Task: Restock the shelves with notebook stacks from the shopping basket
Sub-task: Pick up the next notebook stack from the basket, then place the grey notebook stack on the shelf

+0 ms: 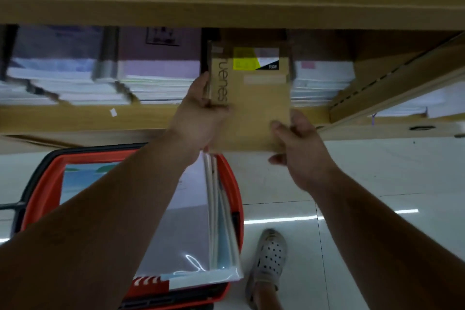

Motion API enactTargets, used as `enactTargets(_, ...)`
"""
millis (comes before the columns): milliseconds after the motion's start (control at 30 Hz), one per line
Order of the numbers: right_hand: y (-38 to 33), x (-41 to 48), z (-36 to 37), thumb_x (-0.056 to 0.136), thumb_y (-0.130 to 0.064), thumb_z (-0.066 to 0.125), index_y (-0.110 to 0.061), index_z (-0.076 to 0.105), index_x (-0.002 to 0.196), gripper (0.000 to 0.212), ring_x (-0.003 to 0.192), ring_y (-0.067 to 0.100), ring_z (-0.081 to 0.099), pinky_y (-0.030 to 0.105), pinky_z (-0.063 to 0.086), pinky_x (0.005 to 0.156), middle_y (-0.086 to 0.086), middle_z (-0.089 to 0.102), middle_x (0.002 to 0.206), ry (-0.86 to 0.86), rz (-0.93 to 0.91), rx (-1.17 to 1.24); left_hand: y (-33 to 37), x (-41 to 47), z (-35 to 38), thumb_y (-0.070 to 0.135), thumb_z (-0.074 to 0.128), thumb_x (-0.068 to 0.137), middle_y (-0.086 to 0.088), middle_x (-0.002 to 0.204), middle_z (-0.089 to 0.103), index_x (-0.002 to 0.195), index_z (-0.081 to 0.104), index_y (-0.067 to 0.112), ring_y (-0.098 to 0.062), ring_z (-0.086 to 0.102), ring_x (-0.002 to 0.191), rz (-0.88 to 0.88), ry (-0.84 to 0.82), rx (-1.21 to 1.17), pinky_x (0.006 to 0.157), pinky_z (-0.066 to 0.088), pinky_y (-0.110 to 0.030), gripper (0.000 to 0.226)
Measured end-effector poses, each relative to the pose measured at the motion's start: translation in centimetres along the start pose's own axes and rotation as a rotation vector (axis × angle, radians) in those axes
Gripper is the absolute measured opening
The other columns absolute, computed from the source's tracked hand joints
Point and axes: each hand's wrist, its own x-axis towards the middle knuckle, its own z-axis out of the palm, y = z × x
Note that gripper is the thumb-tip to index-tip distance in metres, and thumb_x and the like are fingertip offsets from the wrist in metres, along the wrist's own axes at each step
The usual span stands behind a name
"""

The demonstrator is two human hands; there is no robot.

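Kraft stack [256,98] half into the shelf [125,116], aimed at the gap between white stacks [156,83]. Left hand [201,111] pinches its left edge, right hand [294,138] curls round the near corner. Gripping both sides likely keeps it square. Basket [237,194] sits below, holding more notebooks [191,234].

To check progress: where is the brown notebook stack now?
Head view, centre: the brown notebook stack, held by the left hand and right hand, is partly inside the shelf, between white paper stacks.

Narrow gap between shelved stacks [156,83]
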Motion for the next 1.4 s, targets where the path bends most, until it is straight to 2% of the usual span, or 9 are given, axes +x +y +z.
enactTargets(133,-1.7,5.3,-0.7,0.101,-0.02,0.066,-0.023,0.064,0.115,0.015,0.102,0.022,0.065,0.026,0.059,0.058,0.0,0.065,0.114,0.112,0.089,0.067,-1.9,1.7,2.6,-0.008,0.062,0.087,-0.006,0.112,0.072,0.15,0.041,0.039,-0.023,0.073,0.087,-0.102,0.034,0.174,0.066,0.063,-0.039,0.081)
enactTargets(267,-2.1,7.9,0.1,0.092,-0.007,0.075,-0.009,0.069,0.096,0.008,0.084,0.019,0.07,0.028,0.064,0.07,0.009,0.07,0.102,0.211,0.267,0.338,-3.3,3.8,3.0,0.007,0.079,0.074,-0.002,0.095,0.073,0.141,0.05,0.033,-0.026,0.074,0.08,-0.025,0.231,0.289,0.073,0.065,-0.048,0.077)
enactTargets(433,0.0,8.2,0.4,0.093,0.009,0.064,-0.002,0.066,0.086,0.013,0.095,0.023,0.072,0.022,0.062,0.067,0.011,0.074,0.089,0.19,0.267,0.589,-2.8,5.5,2.8,0.029,0.091,0.071,0.008,0.108,0.061,0.138,0.055,0.019,-0.012,0.058,0.099,0.23,0.228,0.7,0.072,0.045,-0.007,0.077)
enactTargets(567,-0.6,8.5,0.7,0.096,0.001,0.066,-0.007,0.063,0.09,0.01,0.063,0.013,0.068,0.025,0.063,0.062,0.009,0.069,0.08,0.253,0.31,0.378,-1.3,7.2,2.0,0.045,0.092,0.065,-0.011,0.127,0.065,0.142,0.051,0.014,-0.03,0.063,0.113,0.317,0.094,1.069,0.094,0.056,-0.04,0.092)
enactTargets(700,-2.2,9.1,1.3,0.092,-0.002,0.073,-0.006,0.071,0.086,0.007,0.069,0.011,0.071,0.029,0.065,0.079,0.008,0.073,0.079,0.308,0.307,0.38,-0.2,8.1,1.4,0.041,0.088,0.074,-0.017,0.129,0.063,0.145,0.05,0.011,-0.033,0.062,0.116,0.328,0.04,1.244,0.09,0.047,-0.033,0.087)
enactTargets(833,-1.8,10.0,2.0,0.097,-0.001,0.065,0.004,0.06,0.13,0.034,0.079,0.012,0.068,0.022,0.061,0.071,0.006,0.067,0.095,0.17,0.183,0.463,1.2,9.5,1.7,0.037,0.078,0.089,-0.013,0.12,0.071,0.13,0.066,0.013,-0.031,0.067,0.11,0.234,0.175,1.148,0.087,0.05,-0.033,0.049)
enactTargets(1000,-0.6,8.0,2.2,0.101,-0.004,0.06,-0.004,0.053,0.143,0.043,0.093,0.016,0.072,0.028,0.062,0.08,0.007,0.07,0.109,0.199,0.162,0.495,1.4,8.4,2.3,0.033,0.072,0.095,-0.016,0.124,0.069,0.141,0.054,0.012,-0.035,0.065,0.115,0.263,0.15,1.208,0.087,0.05,-0.036,0.054)
enactTargets(1200,4.2,1.1,5.1,0.094,-0.016,0.07,-0.022,0.063,0.135,0.043,0.101,0.018,0.072,0.045,0.06,0.096,0.002,0.073,0.107,0.159,0.225,-0.054,-4.2,0.4,-1.7,0.02,0.064,0.098,-0.006,0.094,0.072,0.161,0.023,0.024,-0.014,0.066,0.08,0.181,0.181,0.922,0.069,0.047,-0.021,0.076)
enactTargets(1400,11.3,-4.8,8.1,0.09,-0.034,0.077,-0.036,0.059,0.085,0.019,0.073,-0.005,0.065,0.008,0.046,0.064,-0.018,0.066,0.08,0.019,0.241,-0.414,-14.0,-9.4,-8.2,0.04,0.074,0.09,-0.005,0.141,0.057,0.147,0.05,0.024,-0.028,0.055,0.128,-0.145,0.144,0.987,0.105,0.05,-0.043,0.063)
